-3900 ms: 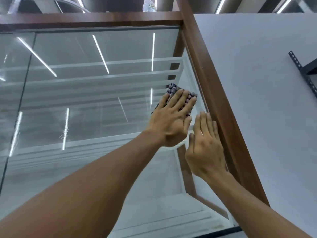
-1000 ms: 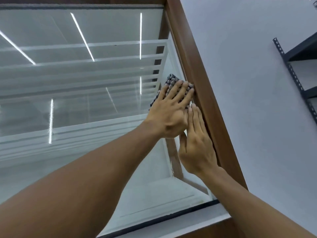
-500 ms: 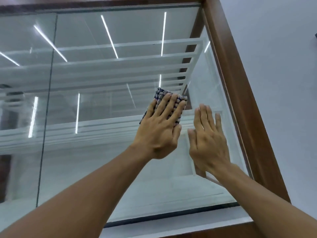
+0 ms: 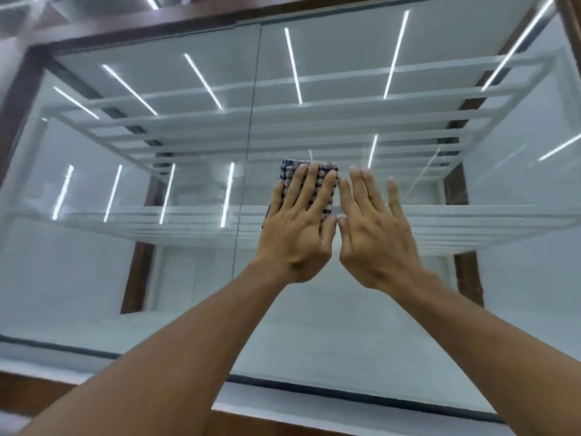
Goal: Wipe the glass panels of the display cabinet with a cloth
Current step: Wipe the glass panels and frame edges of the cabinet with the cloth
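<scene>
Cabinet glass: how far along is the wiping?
Done: on the right panel, the strip by the wooden frame, wiped a second ago. In hand: left hand presses the cloth flat on that panel's middle, right hand flat beside it. Left: the left panel beyond the seam, not yet touched here.

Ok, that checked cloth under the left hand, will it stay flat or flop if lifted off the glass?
Probably flops: the cloth looks like soft woven fabric, folded. Likely light: the left hand pins it to the glass panel with flat fingers alone. It should slide easily.
</scene>
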{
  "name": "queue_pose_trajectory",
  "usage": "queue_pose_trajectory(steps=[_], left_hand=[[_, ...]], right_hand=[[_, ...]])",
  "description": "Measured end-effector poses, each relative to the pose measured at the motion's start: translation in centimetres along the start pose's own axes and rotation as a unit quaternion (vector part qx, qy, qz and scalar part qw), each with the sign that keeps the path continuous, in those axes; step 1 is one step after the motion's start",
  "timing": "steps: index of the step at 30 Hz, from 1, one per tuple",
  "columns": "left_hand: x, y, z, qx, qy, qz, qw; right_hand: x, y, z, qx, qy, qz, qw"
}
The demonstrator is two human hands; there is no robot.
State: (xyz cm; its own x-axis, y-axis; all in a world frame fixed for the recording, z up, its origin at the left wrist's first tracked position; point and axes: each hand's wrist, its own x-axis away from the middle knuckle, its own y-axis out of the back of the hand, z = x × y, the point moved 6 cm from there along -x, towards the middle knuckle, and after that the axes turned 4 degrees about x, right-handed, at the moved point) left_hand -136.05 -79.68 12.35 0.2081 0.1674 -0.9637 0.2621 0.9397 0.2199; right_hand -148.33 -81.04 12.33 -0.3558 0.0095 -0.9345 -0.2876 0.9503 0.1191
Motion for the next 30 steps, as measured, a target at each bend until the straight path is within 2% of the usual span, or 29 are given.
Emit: queue_pose_trajectory(steps=[5, 8, 13, 14, 17, 18, 21, 22, 23, 27, 28, 30], left_hand=[[1.5, 2.2, 6.2, -0.002, 0.056, -0.017, 0.998], [2.6, 2.9, 8.4, 0.016, 0.086, -0.029, 0.996], [8.0, 2.3, 8.0, 0.046, 0.160, -0.057, 0.984], [9.2, 1.9, 6.7, 0.045, 0.136, -0.047, 0.989], [9.4, 0.6, 3.6, -0.006, -0.018, 0.002, 1.000], [8.1, 0.7, 3.6, -0.002, -0.019, -0.001, 1.000], [3.7, 1.2, 3.9, 0.041, 0.120, -0.028, 0.992], [2.9, 0.8, 2.9, 0.046, 0.136, -0.028, 0.989], [2.5, 0.2, 1.1, 0.047, 0.119, -0.024, 0.991], [2.6, -3.0, -7.2, 0.014, -0.048, 0.034, 0.998], [1.9, -3.4, -8.4, 0.012, -0.055, 0.031, 0.998], [-0.6, -3.7, -9.8, 0.030, -0.017, 0.014, 0.999]], right_hand=[[-3.0, -1.4, 4.9, 0.016, 0.005, 0.031, 0.999], [-2.6, -1.7, 5.9, 0.013, 0.015, 0.011, 1.000], [0.6, -2.0, 5.6, 0.004, 0.037, 0.000, 0.999], [1.1, -1.9, 5.4, 0.003, 0.040, -0.003, 0.999], [2.3, -1.4, 4.6, 0.001, 0.044, -0.011, 0.999], [2.7, -1.3, 4.0, 0.001, 0.038, -0.014, 0.999], [3.9, -0.5, 0.7, 0.004, -0.005, -0.025, 1.000], [4.3, -0.1, -0.8, 0.007, -0.023, -0.028, 0.999], [4.8, 0.3, -2.5, 0.011, -0.041, -0.029, 0.999], [6.9, 2.0, -8.5, 0.026, -0.083, -0.023, 0.996], [7.5, 2.3, -9.7, 0.030, -0.090, -0.022, 0.995], [8.7, 2.9, -11.8, 0.032, -0.109, -0.025, 0.993]])
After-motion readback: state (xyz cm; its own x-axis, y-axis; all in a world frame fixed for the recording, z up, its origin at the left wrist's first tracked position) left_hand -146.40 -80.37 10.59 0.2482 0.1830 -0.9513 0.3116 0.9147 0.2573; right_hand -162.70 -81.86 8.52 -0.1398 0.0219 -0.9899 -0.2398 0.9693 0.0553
